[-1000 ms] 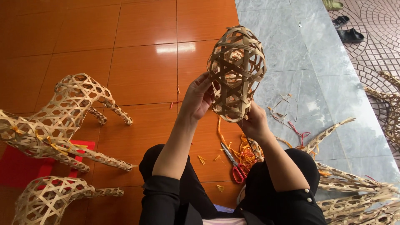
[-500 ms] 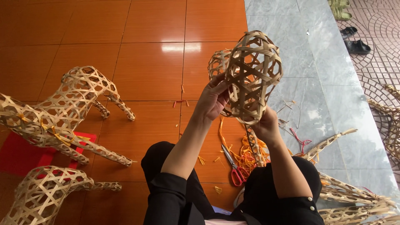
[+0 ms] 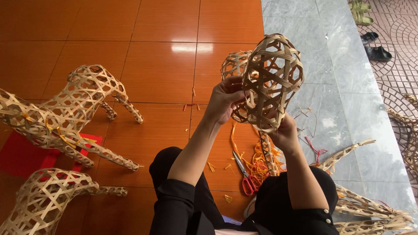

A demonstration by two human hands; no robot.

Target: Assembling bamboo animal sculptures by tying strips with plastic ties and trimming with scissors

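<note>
Person seated on the floor, both arms raised; woven bamboo shell (image 3: 272, 80), openwork and egg-shaped, held up in front of the head camera, well clear of the orange tile floor (image 3: 143, 65); a smaller woven lobe (image 3: 234, 65) joins it on the far left side.

Left hand (image 3: 224, 101) clamps the shell's left edge, fingers curled over the strips, thumb side toward the weave; looks like the steadying grip. Right hand (image 3: 284, 132) cups the lower end from beneath, fingers closed around the bottom rim; carries the weight. Two-point hold keeps the open lattice from flexing and puts the weave at eye level, presumably so strip ends can be seen.

Red-handled scissors (image 3: 246, 176) lie on the floor between the knees, beside a heap of orange strip offcuts (image 3: 261, 159); both within arm's reach, neither touched.

Finished-looking woven animal frames (image 3: 74, 109) stand well apart on the left, legs out, one over a red mat (image 3: 17, 154); another frame (image 3: 48, 198) lower left. Loose woven leg pieces (image 3: 370, 209) lie on the grey stone strip (image 3: 348, 100) to the right. Sandals (image 3: 376, 52) sit further off on the patterned paving.
</note>
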